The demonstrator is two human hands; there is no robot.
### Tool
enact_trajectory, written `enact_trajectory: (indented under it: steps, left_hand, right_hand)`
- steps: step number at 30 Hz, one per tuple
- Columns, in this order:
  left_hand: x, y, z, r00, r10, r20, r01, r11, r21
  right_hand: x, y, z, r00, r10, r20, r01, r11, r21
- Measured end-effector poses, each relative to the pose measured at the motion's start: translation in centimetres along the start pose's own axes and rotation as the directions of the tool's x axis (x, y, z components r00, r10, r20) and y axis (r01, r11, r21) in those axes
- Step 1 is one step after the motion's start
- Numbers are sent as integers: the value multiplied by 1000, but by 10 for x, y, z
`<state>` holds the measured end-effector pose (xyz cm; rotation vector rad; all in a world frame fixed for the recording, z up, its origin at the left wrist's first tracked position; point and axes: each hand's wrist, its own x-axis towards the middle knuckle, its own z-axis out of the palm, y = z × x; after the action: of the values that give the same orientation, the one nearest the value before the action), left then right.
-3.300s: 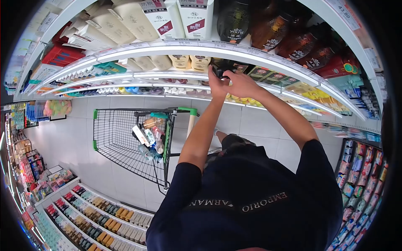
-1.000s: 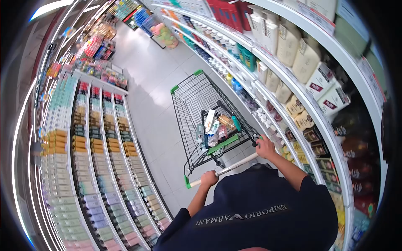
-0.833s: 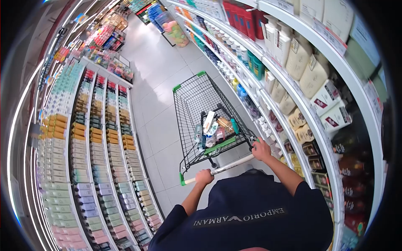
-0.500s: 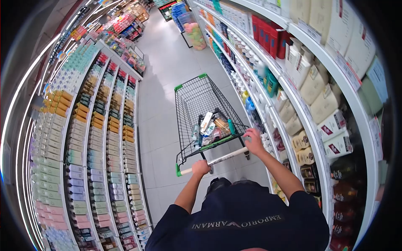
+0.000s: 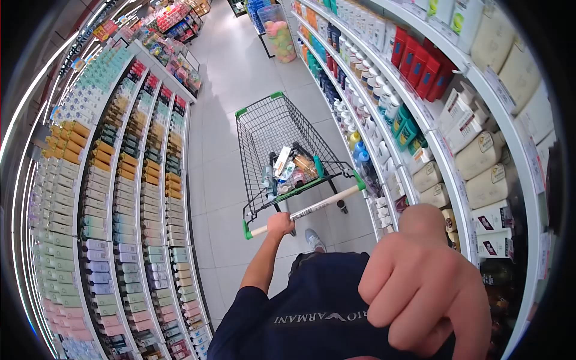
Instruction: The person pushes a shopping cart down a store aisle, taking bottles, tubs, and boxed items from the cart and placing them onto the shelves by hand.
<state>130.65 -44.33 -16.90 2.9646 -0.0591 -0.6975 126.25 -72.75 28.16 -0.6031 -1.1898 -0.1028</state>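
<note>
My left hand (image 5: 280, 224) is wrapped around the pale handle bar (image 5: 336, 199) of a shopping cart, near its left end. The wire shopping cart (image 5: 277, 96) has green corner pieces and stands ahead of me in the aisle. In its near end lie a white box (image 5: 282, 161), a teal bottle (image 5: 318, 166) and several other small goods, partly covering each other. My right hand (image 5: 426, 282) is off the handle, raised large and close to the camera with its fingers curled in. Nothing shows in it, and its palm is mostly hidden.
On the left, a long shelf (image 5: 81, 210) carries rows of bottles and tubes. Close on the right, another shelf (image 5: 441, 141) holds red boxes (image 5: 417, 66), cream bottles (image 5: 489, 168) and other toiletries. A clear bin of colourful items (image 5: 281, 42) stands farther ahead.
My right hand has left the handle's right end and come up close to the camera, its fingers curling. My left hand stays on the handle. The cart appears slightly farther left, and shelf goods have shifted in view.
</note>
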Motion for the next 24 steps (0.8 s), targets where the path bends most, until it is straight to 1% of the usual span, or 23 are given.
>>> enact_trajectory:
  steps: [1, 2, 3, 4, 6, 7, 8, 11, 13, 15, 19, 24]
  left_hand:
    - [7, -4, -5, 1000, 3, 6, -3, 1000, -3]
    - [14, -9, -8, 1000, 22, 16, -22, 1000, -11]
    - [19, -11, -15, 999, 38, 24, -38, 999, -23]
    - [24, -12, -25, 997, 21, 70, -20, 1000, -10]
    - [38, -23, -33, 998, 28, 62, -26, 999, -38]
    - [46, -27, -34, 998, 39, 52, -36, 998, -51]
    - [53, -31, -35, 999, 53, 9, -52, 998, -38]
    - [77, -37, -46, 995, 98, 17, -97, 994, -49]
    - [96, -41, -53, 997, 74, 22, -72, 995, -67]
    - [111, -45, -60, 997, 77, -2, -77, 993, -94]
    - [147, -50, -73, 998, 69, 13, -68, 995, -67]
    - [193, -53, -102, 999, 38, 8, -37, 999, -35]
  right_hand:
    - [4, 11, -12, 1000, 6, -4, -6, 1000, -2]
    - [8, 24, -30, 980, -23, 196, -3, 991, 131]
    - [12, 35, -42, 920, -77, 383, -30, 964, 265]
    - [20, 41, -44, 921, -67, 383, -42, 962, 269]
    - [43, 58, -44, 947, 81, 310, -181, 933, 312]
    - [48, 71, -49, 945, 86, 315, -193, 926, 325]
    - [55, 86, -54, 943, 99, 318, -212, 914, 346]
    - [57, 113, -73, 939, 156, 306, -280, 864, 419]
    - [65, 130, -91, 931, 185, 315, -318, 835, 449]
    - [76, 149, -98, 923, 203, 327, -345, 814, 468]
    - [88, 173, -128, 921, 224, 319, -362, 795, 487]
    - [97, 195, -183, 924, 227, 309, -366, 760, 537]
